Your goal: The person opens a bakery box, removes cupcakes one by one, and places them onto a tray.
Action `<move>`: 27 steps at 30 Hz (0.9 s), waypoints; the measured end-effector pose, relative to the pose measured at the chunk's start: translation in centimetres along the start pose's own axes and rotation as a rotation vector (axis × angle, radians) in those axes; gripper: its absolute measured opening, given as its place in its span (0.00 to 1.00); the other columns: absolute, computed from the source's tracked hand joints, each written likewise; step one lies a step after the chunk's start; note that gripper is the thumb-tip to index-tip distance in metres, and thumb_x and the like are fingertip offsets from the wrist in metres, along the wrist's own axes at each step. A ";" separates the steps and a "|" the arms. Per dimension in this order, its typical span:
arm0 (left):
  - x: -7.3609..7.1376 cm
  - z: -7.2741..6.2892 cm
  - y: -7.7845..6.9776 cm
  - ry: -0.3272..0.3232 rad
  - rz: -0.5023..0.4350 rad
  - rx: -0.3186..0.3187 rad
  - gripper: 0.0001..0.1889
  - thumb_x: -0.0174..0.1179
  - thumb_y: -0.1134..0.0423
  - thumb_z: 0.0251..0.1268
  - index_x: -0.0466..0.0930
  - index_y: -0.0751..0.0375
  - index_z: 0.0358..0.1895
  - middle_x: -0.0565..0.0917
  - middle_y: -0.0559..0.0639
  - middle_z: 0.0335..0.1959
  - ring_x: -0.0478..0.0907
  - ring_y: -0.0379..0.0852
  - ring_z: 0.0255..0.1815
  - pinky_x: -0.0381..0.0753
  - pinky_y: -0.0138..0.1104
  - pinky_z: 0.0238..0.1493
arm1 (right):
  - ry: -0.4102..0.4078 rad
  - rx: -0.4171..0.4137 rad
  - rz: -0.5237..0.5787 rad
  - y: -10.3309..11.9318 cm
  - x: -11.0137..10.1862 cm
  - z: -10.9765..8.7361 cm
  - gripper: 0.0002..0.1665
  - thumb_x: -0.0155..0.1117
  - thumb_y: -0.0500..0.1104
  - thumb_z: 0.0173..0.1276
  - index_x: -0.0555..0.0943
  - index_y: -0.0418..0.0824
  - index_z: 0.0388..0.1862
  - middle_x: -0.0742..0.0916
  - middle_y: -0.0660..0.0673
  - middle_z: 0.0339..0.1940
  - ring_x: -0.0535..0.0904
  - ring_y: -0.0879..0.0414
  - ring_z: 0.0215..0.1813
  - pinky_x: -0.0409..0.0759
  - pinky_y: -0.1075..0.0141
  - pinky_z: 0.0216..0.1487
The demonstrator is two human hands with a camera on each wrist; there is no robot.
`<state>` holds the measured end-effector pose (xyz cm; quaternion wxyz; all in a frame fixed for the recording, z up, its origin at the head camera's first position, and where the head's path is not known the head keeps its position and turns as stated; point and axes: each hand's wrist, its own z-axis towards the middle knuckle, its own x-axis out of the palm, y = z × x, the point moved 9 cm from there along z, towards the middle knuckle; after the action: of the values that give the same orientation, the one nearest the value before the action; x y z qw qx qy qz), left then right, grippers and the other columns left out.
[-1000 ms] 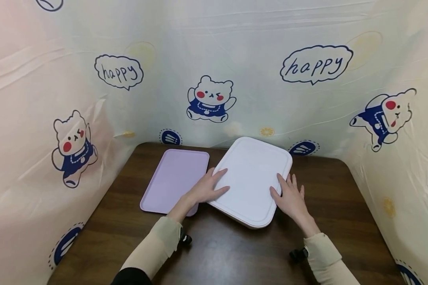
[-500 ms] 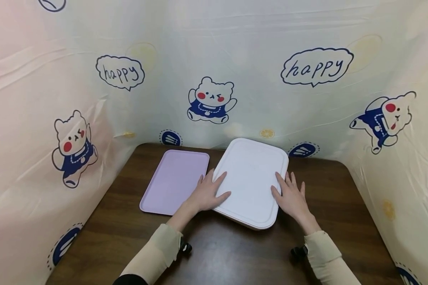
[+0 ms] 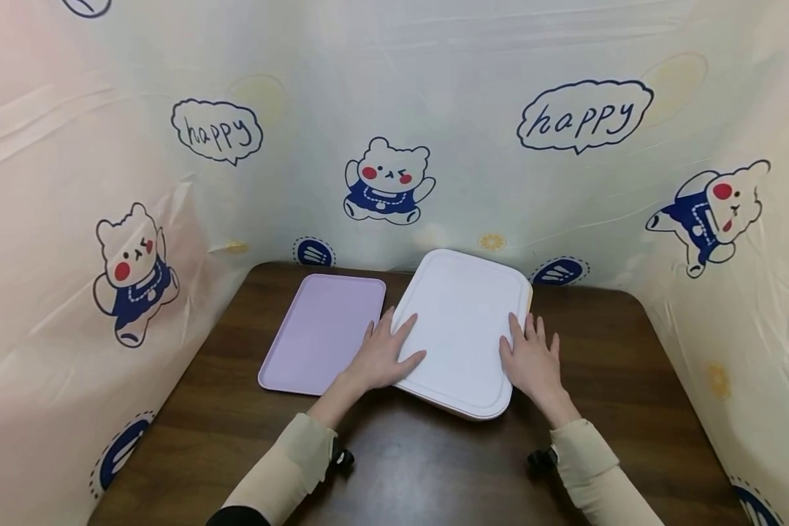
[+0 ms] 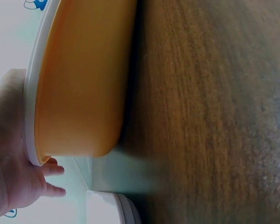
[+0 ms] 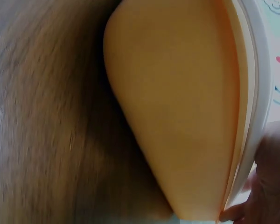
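Observation:
A white lid (image 3: 460,329) with rounded corners lies over a deep box, turned slightly on the table. The wrist views show the orange-yellow side of the box (image 4: 84,84) below the lid's pale rim. My left hand (image 3: 378,358) holds the lid's left edge, thumb on top and some fingers reaching down past the rim. At the opposite edge, my right hand (image 3: 532,358) grips the rim, with fingertips tucked beneath it in the right wrist view. A strip of yellow shows beside the lid at its far right corner. The inside of the box is hidden.
A flat purple tray (image 3: 322,329) lies left of the box, its near right corner behind my left hand. The dark wooden table (image 3: 421,475) extends toward me. A patterned curtain (image 3: 460,183) hangs round its back and sides.
The lid's right edge has shifted left, and yellow now shows beside it. My left hand has settled further round the left rim; my right hand has stayed at the right edge.

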<state>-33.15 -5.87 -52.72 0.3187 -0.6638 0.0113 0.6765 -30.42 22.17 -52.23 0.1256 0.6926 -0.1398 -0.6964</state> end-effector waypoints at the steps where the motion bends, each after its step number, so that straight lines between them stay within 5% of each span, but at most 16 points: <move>1: 0.0 0.0 0.0 -0.010 -0.022 0.008 0.41 0.56 0.35 0.79 0.64 0.50 0.87 0.59 0.75 0.87 0.57 0.71 0.89 0.61 0.71 0.84 | -0.005 0.008 -0.006 0.1 0.0 -0.1 0.40 0.41 0.55 0.90 0.57 0.35 0.90 0.57 0.21 0.89 0.47 0.22 0.91 0.44 0.21 0.85; 8: 0.1 -0.9 0.6 -0.062 -0.189 0.062 0.35 0.63 0.45 0.77 0.73 0.52 0.83 0.65 0.69 0.85 0.68 0.68 0.83 0.71 0.62 0.81 | 0.028 0.004 0.008 0.7 0.6 -0.8 0.45 0.47 0.57 0.88 0.56 0.30 0.89 0.58 0.17 0.87 0.47 0.20 0.90 0.43 0.20 0.85; 12: -0.1 -1.4 1.2 -0.043 -0.230 0.056 0.34 0.66 0.45 0.75 0.75 0.46 0.81 0.68 0.65 0.84 0.66 0.64 0.85 0.60 0.67 0.86 | 0.035 -0.040 0.026 0.5 0.4 -0.4 0.48 0.50 0.62 0.87 0.56 0.31 0.90 0.58 0.18 0.87 0.47 0.21 0.90 0.42 0.19 0.85; 16: -0.4 -1.5 1.3 -0.006 -0.200 0.068 0.35 0.64 0.41 0.75 0.74 0.41 0.82 0.69 0.62 0.86 0.60 0.64 0.89 0.50 0.72 0.87 | 0.021 -0.082 0.026 0.1 -0.1 0.5 0.49 0.50 0.64 0.87 0.56 0.32 0.90 0.59 0.19 0.88 0.47 0.22 0.91 0.43 0.19 0.84; 27: -0.2 -2.3 0.8 -0.015 -0.127 0.061 0.37 0.62 0.37 0.76 0.70 0.40 0.84 0.65 0.66 0.87 0.57 0.66 0.91 0.52 0.73 0.86 | 0.034 -0.134 0.031 -0.1 -0.1 1.8 0.49 0.51 0.65 0.87 0.56 0.33 0.90 0.59 0.20 0.88 0.48 0.23 0.91 0.43 0.19 0.84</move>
<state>-31.48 -7.65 -53.15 0.3811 -0.6479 -0.0126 0.6594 -32.21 22.36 -52.16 0.1851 0.6920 -0.1014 -0.6903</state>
